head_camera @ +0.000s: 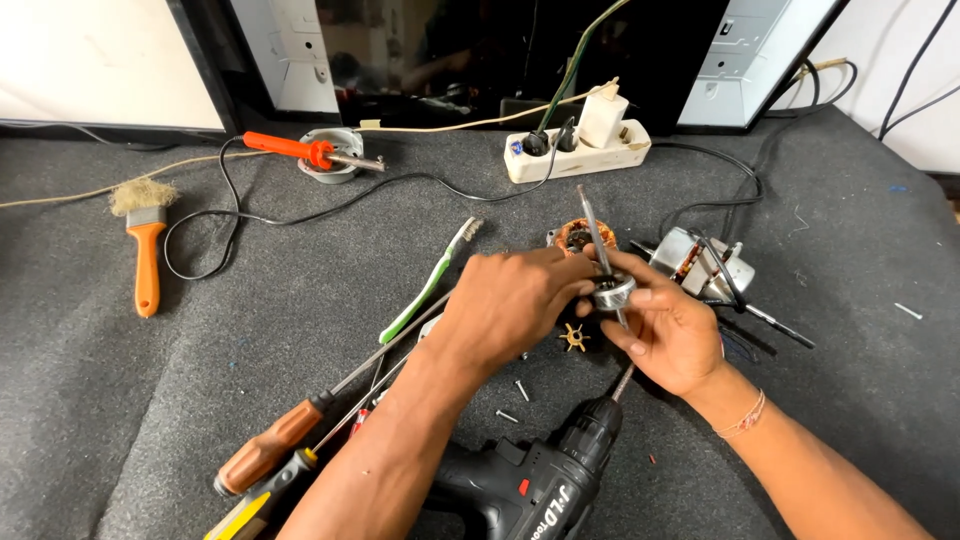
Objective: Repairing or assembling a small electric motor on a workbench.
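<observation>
While both hands, left (515, 300) and right (665, 335), clamp the rotor shaft (600, 255), apparently by its bearing, a slip risks dropping it onto loose screws (521, 390).

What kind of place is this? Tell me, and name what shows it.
Probably a small electrical repair bench. A soldering iron rests on its stand, a cordless drill and screwdrivers lie on the grey mat, and both hands, left hand and right hand, hold a motor shaft beside an opened motor housing.
</observation>
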